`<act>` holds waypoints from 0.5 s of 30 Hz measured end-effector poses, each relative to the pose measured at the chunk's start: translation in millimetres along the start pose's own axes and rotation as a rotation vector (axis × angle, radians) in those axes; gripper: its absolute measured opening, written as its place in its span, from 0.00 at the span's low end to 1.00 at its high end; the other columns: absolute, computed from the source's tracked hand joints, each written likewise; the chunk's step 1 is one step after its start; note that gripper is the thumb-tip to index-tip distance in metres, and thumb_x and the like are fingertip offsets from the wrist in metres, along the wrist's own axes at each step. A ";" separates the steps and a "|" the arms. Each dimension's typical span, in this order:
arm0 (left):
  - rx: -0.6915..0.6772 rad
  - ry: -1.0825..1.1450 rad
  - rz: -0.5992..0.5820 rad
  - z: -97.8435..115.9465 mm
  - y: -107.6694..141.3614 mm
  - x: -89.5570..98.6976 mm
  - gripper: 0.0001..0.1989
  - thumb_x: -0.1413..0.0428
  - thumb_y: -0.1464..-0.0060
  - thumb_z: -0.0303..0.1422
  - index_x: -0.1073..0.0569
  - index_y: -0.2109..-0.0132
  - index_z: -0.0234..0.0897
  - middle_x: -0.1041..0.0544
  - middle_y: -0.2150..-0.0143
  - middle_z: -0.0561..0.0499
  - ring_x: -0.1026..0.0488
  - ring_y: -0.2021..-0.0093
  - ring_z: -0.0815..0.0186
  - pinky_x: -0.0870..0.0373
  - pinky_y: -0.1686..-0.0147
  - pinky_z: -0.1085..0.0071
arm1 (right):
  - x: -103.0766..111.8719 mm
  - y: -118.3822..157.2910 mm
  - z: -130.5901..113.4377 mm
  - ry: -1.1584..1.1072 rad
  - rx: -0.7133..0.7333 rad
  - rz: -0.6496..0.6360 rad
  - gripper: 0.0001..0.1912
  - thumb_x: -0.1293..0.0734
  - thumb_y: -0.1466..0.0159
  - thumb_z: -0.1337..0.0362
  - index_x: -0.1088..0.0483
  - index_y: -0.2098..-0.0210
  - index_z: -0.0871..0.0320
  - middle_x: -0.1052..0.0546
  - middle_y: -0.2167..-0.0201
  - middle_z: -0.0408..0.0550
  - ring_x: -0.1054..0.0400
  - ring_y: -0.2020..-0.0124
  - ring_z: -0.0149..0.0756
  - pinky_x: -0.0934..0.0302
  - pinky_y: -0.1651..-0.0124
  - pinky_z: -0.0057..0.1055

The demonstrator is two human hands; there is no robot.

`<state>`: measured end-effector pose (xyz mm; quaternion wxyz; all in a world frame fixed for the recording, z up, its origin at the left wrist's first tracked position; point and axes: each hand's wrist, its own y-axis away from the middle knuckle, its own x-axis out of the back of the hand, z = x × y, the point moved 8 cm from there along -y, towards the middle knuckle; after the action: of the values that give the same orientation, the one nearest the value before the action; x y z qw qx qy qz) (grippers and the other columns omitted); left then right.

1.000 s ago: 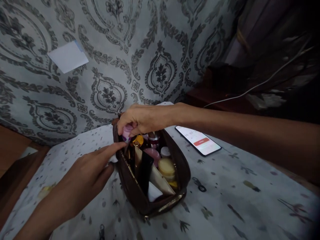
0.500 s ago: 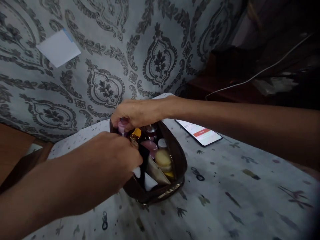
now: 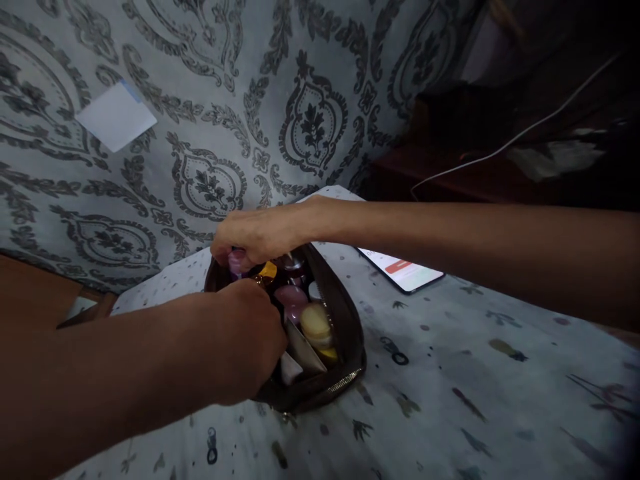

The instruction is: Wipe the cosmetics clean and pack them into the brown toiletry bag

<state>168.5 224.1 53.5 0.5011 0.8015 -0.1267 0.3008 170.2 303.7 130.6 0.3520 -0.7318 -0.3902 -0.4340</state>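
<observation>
The dark brown zippered pouch (image 3: 347, 313) is standing unzipped on the patterned tablecloth (image 3: 450, 413), at the middle of the scene. Its gold-toned zipper teeth (image 3: 346, 381) are showing along the near right rim.

The right hand (image 3: 260, 235) is reaching in from the right, across the far end of the pouch. Its thumb and fingers are grasping a pink-purple container (image 3: 237, 263), which is sitting at the far left inside the pouch mouth.

The left hand (image 3: 250, 337) is extending from the left over the near left side of the pouch, with its fingers curling inward and down. Whether it is gripping anything cannot be determined (the back of the hand is hiding the fingertips).

Inside the pouch, an orange-yellow item (image 3: 269, 271) is resting near the right hand's fingers. Pink round containers (image 3: 291, 298) are lying near the centre, and a yellow round container (image 3: 316, 321) is sitting nearer, on the right. A beige flat packet (image 3: 306, 350) is leaning beside a white item (image 3: 291, 369) at the near end.

A smartphone (image 3: 413, 272) with a lit screen is lying to the right of the pouch, partly beneath the right forearm. A white sheet (image 3: 117, 117) is showing against the damask-patterned wall covering (image 3: 210, 183) at far left.
</observation>
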 end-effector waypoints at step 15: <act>0.034 0.041 0.097 -10.3 7.7 -23.2 0.10 0.32 0.67 0.26 0.26 0.81 0.42 0.20 0.74 0.50 0.23 0.65 0.55 0.31 0.58 0.61 | -7.8 -1.8 11.3 -0.129 0.101 0.039 0.12 0.31 0.45 0.78 0.30 0.72 0.53 0.27 0.71 0.41 0.34 0.62 0.36 0.43 0.67 0.32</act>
<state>142.6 227.3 48.2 0.4746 0.7965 -0.1502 0.3430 170.2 312.1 119.7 0.3709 -0.7469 -0.4194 -0.3586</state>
